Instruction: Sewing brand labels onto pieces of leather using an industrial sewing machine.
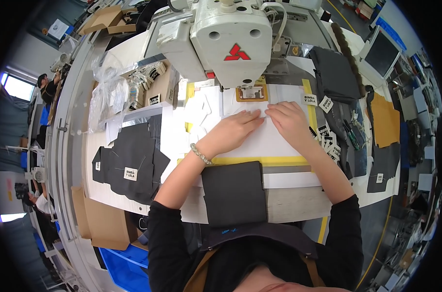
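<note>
Both hands meet over the white sheet (250,141) just in front of the sewing machine's brass-coloured clamp frame (252,93). My left hand (236,129), a beaded bracelet at its wrist, is closed with fingers bent and tips drawn together. Beside it my right hand (290,122) is closed too, its fingertips almost touching the left ones. A small whitish bit shows between the fingertips; its kind cannot be made out. Above stands the white sewing machine head (230,39). Nearer me, a folded dark grey fabric piece (234,193) lies at the table's front edge.
Left are a carton (169,90) of labels, a plastic bag (106,100) and dark fabric pieces (128,158) with a label. Right are loose labels (328,142), a dark fabric stack (335,73), green-handled snips (351,134), orange-brown fabric (385,119) and a monitor (380,53).
</note>
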A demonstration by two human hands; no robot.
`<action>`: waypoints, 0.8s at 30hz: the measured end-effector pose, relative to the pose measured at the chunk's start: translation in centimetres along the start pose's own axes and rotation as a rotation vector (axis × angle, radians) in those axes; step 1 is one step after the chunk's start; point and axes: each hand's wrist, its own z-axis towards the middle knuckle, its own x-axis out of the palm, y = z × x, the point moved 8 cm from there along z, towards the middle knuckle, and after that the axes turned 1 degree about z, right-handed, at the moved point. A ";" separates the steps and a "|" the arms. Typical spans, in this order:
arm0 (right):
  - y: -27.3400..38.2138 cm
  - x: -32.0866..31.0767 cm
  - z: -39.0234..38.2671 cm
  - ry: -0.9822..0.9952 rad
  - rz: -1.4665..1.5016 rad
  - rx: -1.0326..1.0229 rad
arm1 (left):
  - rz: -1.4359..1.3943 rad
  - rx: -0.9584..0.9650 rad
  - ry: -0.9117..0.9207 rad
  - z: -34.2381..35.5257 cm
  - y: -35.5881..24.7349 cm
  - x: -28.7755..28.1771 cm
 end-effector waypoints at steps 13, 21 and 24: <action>0.3 0.9 -0.4 0.068 -0.069 0.047 | 0.069 0.004 0.060 0.5 1.4 1.0; 0.5 1.4 -0.6 0.117 -0.056 0.104 | 0.293 -0.018 -0.177 0.2 -0.4 -0.3; 0.8 1.7 -0.6 0.121 -0.091 0.093 | 0.277 0.014 -0.193 0.3 -0.7 -0.5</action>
